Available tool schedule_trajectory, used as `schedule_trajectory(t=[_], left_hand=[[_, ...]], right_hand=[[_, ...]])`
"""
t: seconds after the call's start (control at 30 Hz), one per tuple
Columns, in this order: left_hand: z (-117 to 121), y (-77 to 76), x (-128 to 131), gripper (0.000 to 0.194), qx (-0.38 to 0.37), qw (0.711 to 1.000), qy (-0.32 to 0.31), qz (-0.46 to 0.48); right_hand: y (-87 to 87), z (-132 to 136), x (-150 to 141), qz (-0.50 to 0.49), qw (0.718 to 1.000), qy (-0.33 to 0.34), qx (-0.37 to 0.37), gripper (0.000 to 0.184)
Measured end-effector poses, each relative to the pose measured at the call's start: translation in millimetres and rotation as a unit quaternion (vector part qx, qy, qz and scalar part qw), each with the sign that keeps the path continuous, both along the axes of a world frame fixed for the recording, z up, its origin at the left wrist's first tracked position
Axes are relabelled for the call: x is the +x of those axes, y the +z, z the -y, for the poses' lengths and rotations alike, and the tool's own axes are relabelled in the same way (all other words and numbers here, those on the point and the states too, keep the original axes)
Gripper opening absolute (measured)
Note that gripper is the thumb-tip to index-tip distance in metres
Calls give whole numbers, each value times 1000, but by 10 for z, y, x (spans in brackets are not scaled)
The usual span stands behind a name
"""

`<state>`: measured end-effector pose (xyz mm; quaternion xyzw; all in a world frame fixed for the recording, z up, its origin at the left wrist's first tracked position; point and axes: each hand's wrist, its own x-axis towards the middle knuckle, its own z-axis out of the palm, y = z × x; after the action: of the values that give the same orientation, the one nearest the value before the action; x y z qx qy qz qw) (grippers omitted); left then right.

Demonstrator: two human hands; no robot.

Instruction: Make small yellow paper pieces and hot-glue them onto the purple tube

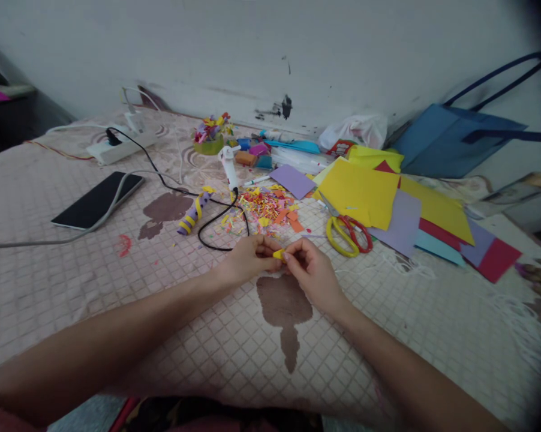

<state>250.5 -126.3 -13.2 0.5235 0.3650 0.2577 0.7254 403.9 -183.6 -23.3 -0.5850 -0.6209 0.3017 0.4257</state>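
A small yellow foam piece (278, 254) is pinched between my two hands, over the middle of the patterned tablecloth. My left hand (251, 259) grips it from the left, thumb and fingers closed. From the right, the thumb and fingertips of my right hand (314, 271) press on the same piece; its exact shape is mostly hidden. Just beyond my hands lies a pile of colourful scraps (266, 207). To the left of that pile rests a purple roll wrapped with a yellow strip (195, 212). Scissors with yellow and red handles (348, 231) lie to the right of my hands.
A white glue gun (228, 167) stands behind the scraps, its black cord looping near my left hand. Coloured sheets (364, 189) spread to the right beside a blue bag (454, 141). At left are a dark phone or tablet (97, 201) and a power strip (117, 147).
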Motion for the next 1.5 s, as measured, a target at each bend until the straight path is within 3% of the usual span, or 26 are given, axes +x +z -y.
schedule_trajectory(t=[0.23, 0.53, 0.8, 1.0, 1.5], left_hand=[[1, 7, -5, 24, 5, 1000, -3, 3], [31, -10, 10, 27, 1, 999, 36, 0], [41, -17, 10, 30, -10, 999, 54, 2], [25, -3, 19, 30, -32, 998, 56, -6], [29, -41, 9, 33, 30, 998, 46, -13]], right_hand=[[5, -12, -2, 17, 1000, -7, 11, 7], [18, -3, -32, 7, 1000, -10, 13, 7], [-30, -37, -6, -77, 996, 11, -42, 15], [32, -41, -11, -163, 984, 15, -65, 21], [56, -39, 5, -129, 988, 16, -87, 24]])
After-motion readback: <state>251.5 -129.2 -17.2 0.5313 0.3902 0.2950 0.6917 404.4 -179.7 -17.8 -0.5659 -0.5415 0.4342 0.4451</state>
